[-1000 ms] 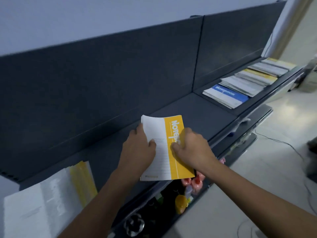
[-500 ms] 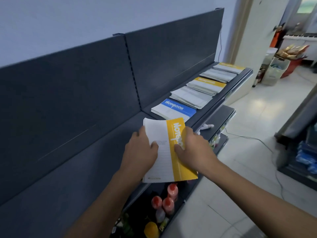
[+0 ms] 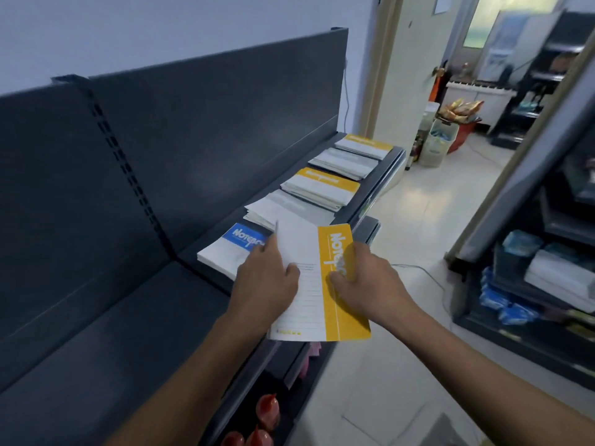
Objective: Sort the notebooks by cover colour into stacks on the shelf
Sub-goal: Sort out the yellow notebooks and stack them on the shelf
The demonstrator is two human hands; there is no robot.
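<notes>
You have carried the yellow notebook (image 3: 314, 294) to the right along the shelf (image 3: 112, 349). It now overlaps the blue notebook stack (image 3: 238, 243), which was well apart from it a second ago. The open notebooks at your left have gone out of view

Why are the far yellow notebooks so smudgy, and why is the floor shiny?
Head view: the far yellow-banded paper notebooks are blurred, their print unreadable, while the held yellow-and-white notebook looks sharper; head view: light glares off the white tiled floor.
</notes>
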